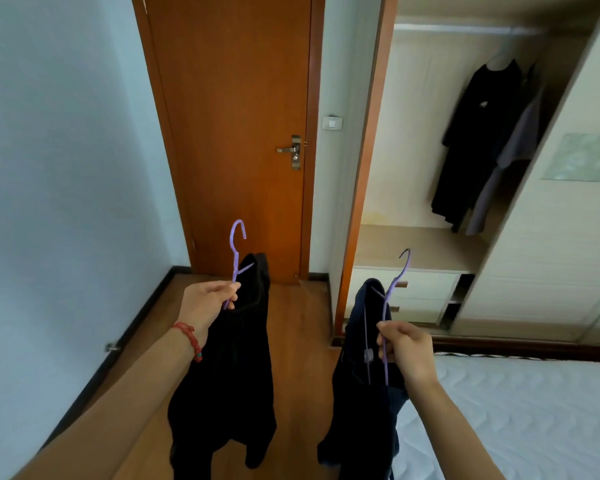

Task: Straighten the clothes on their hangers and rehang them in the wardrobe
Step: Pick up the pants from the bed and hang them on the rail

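Person stood short of the wardrobe (413,140), which was open, w/ two dark tops (489,140) already on its rail (465,27). Left hand (207,301), well left of the wardrobe, pinched the neck of a purple hanger (235,258) btwn thumb and fingers (231,289); a black garment (229,375) hung off it bunched to one side. Right hand (404,351), just below the wardrobe's drawers (400,294), had its fingers curled round a second purple hanger (394,296) carrying a dark navy garment (361,375), also slumped.

Risks, as I judge them: both garments sat lopsided, so a swing toward the rail could slide either off onto the floor (302,323). W/ both hands occupied, straightening one meant parking the other first, prob. on the bed (534,410).
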